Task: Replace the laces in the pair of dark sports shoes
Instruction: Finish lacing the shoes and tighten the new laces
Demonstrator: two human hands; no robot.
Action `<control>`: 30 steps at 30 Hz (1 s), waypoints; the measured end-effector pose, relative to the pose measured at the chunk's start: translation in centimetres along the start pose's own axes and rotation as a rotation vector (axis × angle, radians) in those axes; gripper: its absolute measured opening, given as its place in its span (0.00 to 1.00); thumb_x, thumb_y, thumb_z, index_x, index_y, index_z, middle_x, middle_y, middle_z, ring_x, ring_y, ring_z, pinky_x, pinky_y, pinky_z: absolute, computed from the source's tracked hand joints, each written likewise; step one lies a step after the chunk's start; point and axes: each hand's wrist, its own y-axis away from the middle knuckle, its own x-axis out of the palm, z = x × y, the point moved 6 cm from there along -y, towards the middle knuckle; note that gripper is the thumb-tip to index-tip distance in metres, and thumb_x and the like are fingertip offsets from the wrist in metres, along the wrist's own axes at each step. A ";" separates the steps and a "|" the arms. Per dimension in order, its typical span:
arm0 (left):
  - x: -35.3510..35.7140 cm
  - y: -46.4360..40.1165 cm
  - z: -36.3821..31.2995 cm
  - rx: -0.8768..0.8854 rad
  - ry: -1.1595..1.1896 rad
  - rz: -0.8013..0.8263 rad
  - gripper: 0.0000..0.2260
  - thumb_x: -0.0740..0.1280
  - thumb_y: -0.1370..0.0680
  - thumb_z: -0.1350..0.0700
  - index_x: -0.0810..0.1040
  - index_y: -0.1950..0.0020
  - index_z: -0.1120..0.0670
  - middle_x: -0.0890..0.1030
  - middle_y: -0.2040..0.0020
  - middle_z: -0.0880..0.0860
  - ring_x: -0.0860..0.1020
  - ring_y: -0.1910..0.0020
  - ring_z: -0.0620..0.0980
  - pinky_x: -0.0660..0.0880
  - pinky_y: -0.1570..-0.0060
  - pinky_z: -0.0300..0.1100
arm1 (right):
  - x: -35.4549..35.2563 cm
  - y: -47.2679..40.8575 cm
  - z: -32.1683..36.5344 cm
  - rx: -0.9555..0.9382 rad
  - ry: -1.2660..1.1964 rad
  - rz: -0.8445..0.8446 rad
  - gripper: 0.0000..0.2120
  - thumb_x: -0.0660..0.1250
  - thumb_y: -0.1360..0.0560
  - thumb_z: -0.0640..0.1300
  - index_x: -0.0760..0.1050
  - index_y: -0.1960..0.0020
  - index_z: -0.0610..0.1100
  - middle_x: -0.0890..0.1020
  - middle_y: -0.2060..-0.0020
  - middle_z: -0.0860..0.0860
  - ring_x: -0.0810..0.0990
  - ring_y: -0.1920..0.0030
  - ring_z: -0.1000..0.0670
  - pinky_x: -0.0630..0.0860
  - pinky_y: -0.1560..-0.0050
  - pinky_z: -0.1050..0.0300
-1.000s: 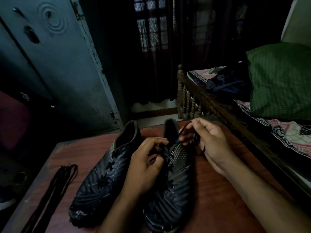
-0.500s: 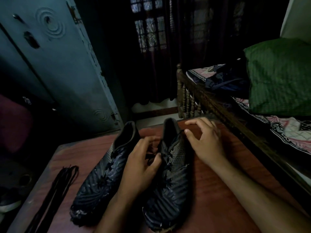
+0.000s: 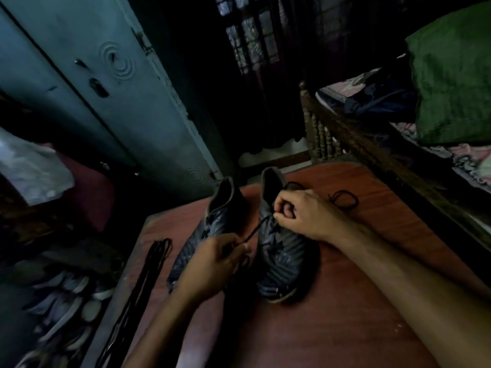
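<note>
lace point(image 3: 254, 230) now taut between pinching left hand point(image 3: 215, 264) and right hand point(image 3: 303, 212), unlike before

A single wide-angle view from a camera worn on the person's head, looking forward and steeply down. It sits close above a reddish wooden table point(image 3: 345, 301), which fills the near and middle part of the frame. Both forearms enter from the near edge, and the left hand point(image 3: 215, 261) and right hand point(image 3: 305, 213) meet near the centre, over a pair of dark shoes point(image 3: 281, 251). The wide lens bends the edges: a blue-grey cupboard point(image 3: 127, 102) leans in on the far left, a bed frame point(image 3: 372, 144) runs along the right, and a dark curtained window point(image 3: 252, 43) lies straight ahead, far off.
</note>
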 end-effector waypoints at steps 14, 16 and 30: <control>-6.5 3.5 -10.7 0.125 0.277 0.041 0.08 0.68 0.21 0.53 0.85 0.54 0.55 0.81 0.61 0.53 0.76 0.64 0.53 0.75 0.62 0.48 | -2.1 1.0 2.7 -0.102 0.102 -0.331 0.07 0.68 0.25 0.49 0.76 0.61 0.49 0.75 0.70 0.56 0.75 0.68 0.53 0.70 0.71 0.57; -6.8 3.4 -12.4 0.140 0.295 -0.030 0.08 0.68 0.21 0.55 0.85 0.53 0.58 0.82 0.63 0.53 0.76 0.66 0.53 0.75 0.64 0.45 | -2.2 1.2 2.7 -0.111 0.028 -0.350 0.10 0.66 0.25 0.50 0.73 0.63 0.48 0.72 0.73 0.56 0.73 0.71 0.53 0.71 0.72 0.55; -8.9 2.5 -17.6 0.284 0.523 -0.293 0.08 0.67 0.19 0.63 0.77 0.40 0.56 0.87 0.49 0.55 0.86 0.48 0.52 0.82 0.46 0.47 | -4.1 2.5 5.4 -0.311 -0.055 -0.532 0.12 0.67 0.22 0.55 0.75 0.59 0.49 0.76 0.71 0.55 0.75 0.71 0.56 0.73 0.71 0.56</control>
